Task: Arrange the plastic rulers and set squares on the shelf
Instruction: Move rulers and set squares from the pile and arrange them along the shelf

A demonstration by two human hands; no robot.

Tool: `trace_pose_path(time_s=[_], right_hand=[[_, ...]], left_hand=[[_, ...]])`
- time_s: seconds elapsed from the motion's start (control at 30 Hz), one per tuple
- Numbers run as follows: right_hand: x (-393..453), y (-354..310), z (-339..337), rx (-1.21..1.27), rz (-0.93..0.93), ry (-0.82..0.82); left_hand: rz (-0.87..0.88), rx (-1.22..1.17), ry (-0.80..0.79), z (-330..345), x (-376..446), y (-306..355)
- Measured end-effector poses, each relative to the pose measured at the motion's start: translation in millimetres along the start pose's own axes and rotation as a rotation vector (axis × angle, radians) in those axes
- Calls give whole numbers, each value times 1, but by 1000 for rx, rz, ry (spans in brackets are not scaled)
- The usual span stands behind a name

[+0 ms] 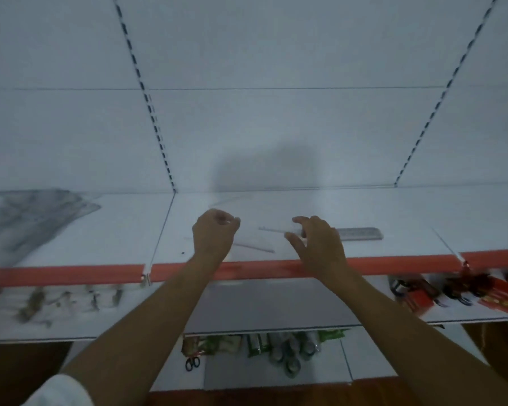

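On the white shelf (305, 206) with a red front edge lie clear plastic pieces that are hard to make out. My left hand (213, 235) is curled with fingertips pinched together, apparently on a clear set square (252, 247) whose faint edges run out from under it. My right hand (317, 241) hovers with fingers spread and bent over the left end of a frosted ruler (359, 232) lying flat. A thin clear edge (272, 230) runs between the two hands toward my right thumb.
A grey mottled sheet (33, 218) covers the shelf's left bay. Slotted uprights (159, 133) rise along the back panel. The lower shelf holds small packaged goods (71, 300) at left and red packs (493, 294) at right. Scissors (192, 363) and cans sit further down.
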State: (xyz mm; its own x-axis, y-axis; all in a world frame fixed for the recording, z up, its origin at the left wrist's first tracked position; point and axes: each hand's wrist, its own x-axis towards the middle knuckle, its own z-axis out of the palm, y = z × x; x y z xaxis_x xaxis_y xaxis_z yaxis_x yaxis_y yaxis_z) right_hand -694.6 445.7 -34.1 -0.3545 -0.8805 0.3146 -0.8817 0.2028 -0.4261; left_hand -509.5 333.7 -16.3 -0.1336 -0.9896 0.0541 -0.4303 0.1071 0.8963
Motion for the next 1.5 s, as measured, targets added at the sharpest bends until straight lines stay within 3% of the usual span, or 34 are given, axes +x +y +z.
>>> trace_pose_path(time_s=[0.23,0.5,0.73,0.93,1.5], right_hand=[[14,-26,52,-148,-53,-86],[17,-39,79,-315,35,-146],[22,-34,80,-252,41,-118],[30,-28,71,-262,11,-188],[40,-18,53,-250,-72,-164]], left_hand=[[-85,36,-57,-31,15,-23],[-63,30,-217,-24,25,-35],[-38,192,-286,1,33,-30],[-48,343,-250,14,35,-25],[-22,316,-185,22,31,-24]])
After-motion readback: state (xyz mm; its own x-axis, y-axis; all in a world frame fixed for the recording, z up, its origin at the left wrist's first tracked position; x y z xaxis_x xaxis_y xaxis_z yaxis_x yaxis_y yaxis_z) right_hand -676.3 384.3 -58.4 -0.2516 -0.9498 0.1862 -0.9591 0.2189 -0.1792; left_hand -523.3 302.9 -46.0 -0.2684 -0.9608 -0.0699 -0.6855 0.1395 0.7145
